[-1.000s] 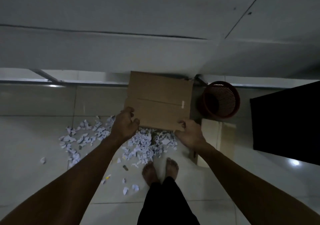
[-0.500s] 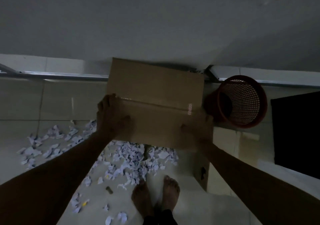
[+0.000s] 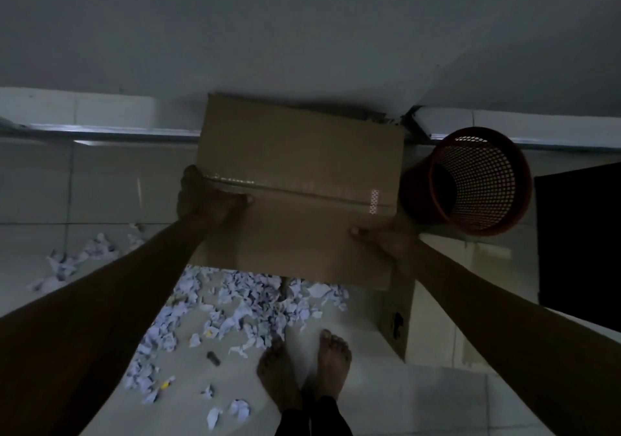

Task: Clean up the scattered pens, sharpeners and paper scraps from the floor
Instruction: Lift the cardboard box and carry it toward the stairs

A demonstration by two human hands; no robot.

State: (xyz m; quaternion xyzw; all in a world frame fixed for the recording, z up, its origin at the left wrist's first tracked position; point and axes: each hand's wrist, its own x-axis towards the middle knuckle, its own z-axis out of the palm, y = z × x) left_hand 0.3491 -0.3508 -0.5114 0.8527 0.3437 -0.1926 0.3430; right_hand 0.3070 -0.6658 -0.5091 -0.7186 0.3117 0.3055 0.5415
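I hold a flat brown cardboard sheet (image 3: 302, 180) above the floor with both hands. My left hand (image 3: 208, 200) grips its left edge, thumb on top near the taped crease. My right hand (image 3: 386, 237) grips the right edge lower down, thumb on top. Below the sheet, crumpled white paper scraps (image 3: 255, 304) lie heaped on the tiles, and another patch of scraps (image 3: 77, 260) lies to the left. A small dark sharpener-like piece (image 3: 213, 358) and a yellow bit (image 3: 164, 384) sit among loose scraps near my bare feet (image 3: 302, 365).
A red mesh wastebasket (image 3: 477, 183) lies tilted at the right, its mouth toward me. Another cardboard piece (image 3: 398, 318) stands below my right arm. A dark cabinet (image 3: 581, 240) fills the right edge. A pale wall (image 3: 302, 32) and a metal floor rail (image 3: 100, 134) run behind.
Both hands have lifted the cardboard sheet up off the floor and toward me. It now looks larger and covers less of the scrap heap.
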